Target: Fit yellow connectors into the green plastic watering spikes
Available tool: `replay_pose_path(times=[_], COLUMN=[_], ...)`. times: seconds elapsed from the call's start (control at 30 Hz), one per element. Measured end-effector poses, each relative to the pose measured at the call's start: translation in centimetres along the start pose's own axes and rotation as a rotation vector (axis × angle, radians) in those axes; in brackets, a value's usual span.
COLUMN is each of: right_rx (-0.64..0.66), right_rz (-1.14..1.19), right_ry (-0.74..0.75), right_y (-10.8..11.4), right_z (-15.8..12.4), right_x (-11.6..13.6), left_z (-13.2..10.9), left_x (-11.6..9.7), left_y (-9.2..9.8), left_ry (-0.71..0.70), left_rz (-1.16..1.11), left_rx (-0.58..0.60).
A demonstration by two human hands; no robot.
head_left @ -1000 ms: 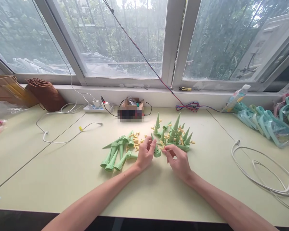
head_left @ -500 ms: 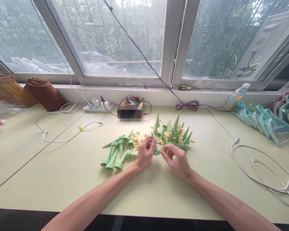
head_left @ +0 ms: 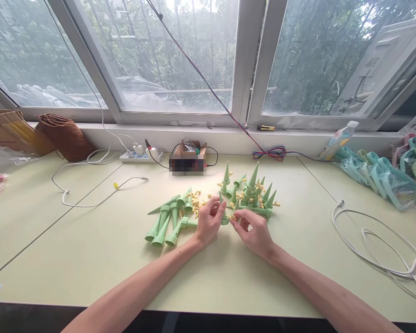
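Observation:
My left hand [head_left: 209, 222] is closed round a green plastic cone spike [head_left: 224, 213], its tip pointing up and away. My right hand [head_left: 252, 231] pinches a small yellow plastic piece [head_left: 233, 217] right against the base of that spike. To the left lies a pile of green spikes [head_left: 168, 218] on their sides. Loose yellow pieces [head_left: 195, 201] are scattered behind my left hand. Behind my right hand several more green spikes [head_left: 253, 191] stand upright or lean, some with yellow pieces on them.
The pale green table [head_left: 90, 249] runs under a window sill. A white cable [head_left: 377, 245] coils at the right, another white cable [head_left: 90, 194] and a power strip [head_left: 138, 155] at the back left. Teal clips in bags [head_left: 381, 178] lie far right; a brown bag [head_left: 65, 135] sits far left.
My right hand has brought the yellow piece left and up to the base of the spike. My left hand has barely shifted.

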State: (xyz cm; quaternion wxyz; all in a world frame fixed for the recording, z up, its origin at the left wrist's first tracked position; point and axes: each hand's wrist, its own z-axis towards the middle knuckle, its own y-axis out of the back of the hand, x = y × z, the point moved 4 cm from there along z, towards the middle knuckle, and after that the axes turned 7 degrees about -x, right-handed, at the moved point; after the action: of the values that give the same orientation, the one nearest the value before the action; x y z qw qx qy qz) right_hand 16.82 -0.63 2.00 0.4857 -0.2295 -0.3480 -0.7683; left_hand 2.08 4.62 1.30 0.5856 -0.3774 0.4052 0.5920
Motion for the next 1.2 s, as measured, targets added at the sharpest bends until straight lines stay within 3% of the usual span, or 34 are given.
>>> replay_pose_path(times=[0.73,1.2], right_rx=[0.05,0.064], right_rz=[0.005,0.011], right_ry=[0.006,-0.015], right_y=[-0.1,-0.16], right_z=[-0.02,-0.03], right_x=[-0.31,-0.5], left_z=[-0.19,-0.66], left_x=[-0.27,-0.18], left_y=[0.19,0.24], left_ry=[-0.047,-0.23], left_rz=[0.04,0.282], left_rx=[-0.048,-0.009])
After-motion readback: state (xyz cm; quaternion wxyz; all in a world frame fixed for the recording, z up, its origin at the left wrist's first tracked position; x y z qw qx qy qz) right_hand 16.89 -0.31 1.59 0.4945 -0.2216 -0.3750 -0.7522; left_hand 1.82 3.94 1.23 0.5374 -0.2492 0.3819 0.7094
